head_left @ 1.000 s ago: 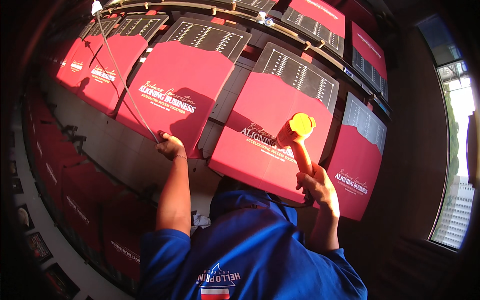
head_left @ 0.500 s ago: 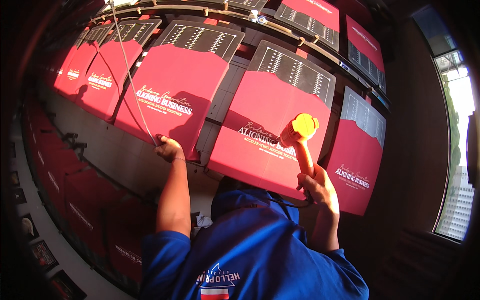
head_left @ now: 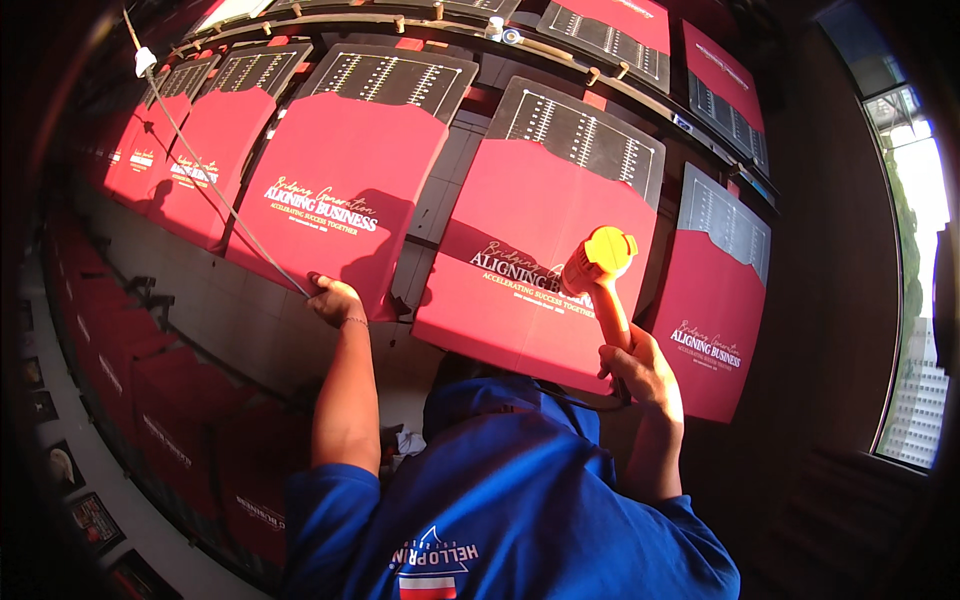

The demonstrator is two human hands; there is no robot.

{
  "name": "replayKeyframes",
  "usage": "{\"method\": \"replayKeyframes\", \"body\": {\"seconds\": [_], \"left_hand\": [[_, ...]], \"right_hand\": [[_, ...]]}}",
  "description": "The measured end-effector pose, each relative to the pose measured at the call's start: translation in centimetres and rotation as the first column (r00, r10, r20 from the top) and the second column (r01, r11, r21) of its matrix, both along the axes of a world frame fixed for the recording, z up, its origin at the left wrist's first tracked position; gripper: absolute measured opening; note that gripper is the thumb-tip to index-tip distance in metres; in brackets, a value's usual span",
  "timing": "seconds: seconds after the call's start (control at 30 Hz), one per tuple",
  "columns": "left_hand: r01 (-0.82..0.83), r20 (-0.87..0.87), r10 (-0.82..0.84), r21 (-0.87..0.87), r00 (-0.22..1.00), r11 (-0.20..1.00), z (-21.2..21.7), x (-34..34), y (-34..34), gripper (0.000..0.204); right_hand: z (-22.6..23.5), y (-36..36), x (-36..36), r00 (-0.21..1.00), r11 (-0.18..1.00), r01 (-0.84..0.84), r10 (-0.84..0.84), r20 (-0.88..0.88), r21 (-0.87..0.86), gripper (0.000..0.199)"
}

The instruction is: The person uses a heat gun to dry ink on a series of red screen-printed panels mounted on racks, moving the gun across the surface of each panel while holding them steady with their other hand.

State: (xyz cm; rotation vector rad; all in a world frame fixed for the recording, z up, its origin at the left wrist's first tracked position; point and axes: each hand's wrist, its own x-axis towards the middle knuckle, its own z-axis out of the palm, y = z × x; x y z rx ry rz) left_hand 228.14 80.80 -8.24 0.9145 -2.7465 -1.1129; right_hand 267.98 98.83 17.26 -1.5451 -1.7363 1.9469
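Note:
My right hand is wrapped round the handle of an orange hair dryer with a yellow back; a dark cord leaves the handle's base. The dryer is over a red cloth piece with white and yellow print, pulled over a black board with white ruled marks. My left hand is closed at the lower end of a thin grey rod or cord, by the near edge of another red printed cloth piece. The line runs up-left to a small white fitting.
More boards with red cloth stand in a row to the left and right. Beyond them runs a rail with pegs and a second row of boards. At left hang dark red pieces; a bright window is at right.
The thin line has swung down and leftward at its upper end, bringing the white fitting into view. The view has shifted slightly; both hands keep their hold.

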Motion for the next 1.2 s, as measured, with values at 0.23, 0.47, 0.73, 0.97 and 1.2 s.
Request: {"method": "replayKeyframes", "body": {"seconds": [0.23, 0.47, 0.73, 0.97, 1.2], "left_hand": [[0.006, -0.006, -0.006, 0.045, 1.000, 0.999, 0.4, 0.2, -0.1, 0.075], [-0.020, -0.045, 0.022, 0.029, 0.999, 0.999, 0.4, 0.2, 0.0, 0.073], [0.004, -0.003, -0.004, 0.063, 1.000, 0.998, 0.9, 0.5, 0.1, 0.073], [0.008, 0.001, -0.008, 0.019, 1.000, 1.000, 0.9, 0.5, 0.3, 0.070], [0.016, 0.023, -0.016, -0.018, 1.000, 1.000, 0.1, 0.0, -0.1, 0.070]], "right_hand": [[0.1, -0.2, 0.8, 0.999, 0.999, 0.032, -0.032, 0.024, -0.008, 0.034], [0.2, -0.4, 1.4, 0.997, 0.997, 0.072, -0.072, 0.018, -0.028, 0.036], [-0.2, 0.3, 2.8, 0.996, 0.994, 0.093, -0.093, 0.009, -0.053, 0.034], [0.1, 0.2, 3.4, 0.995, 0.994, 0.099, -0.100, -0.020, -0.037, 0.032], [-0.1, -0.1, 3.7, 0.993, 0.994, 0.112, -0.112, -0.040, -0.010, 0.028]]}}
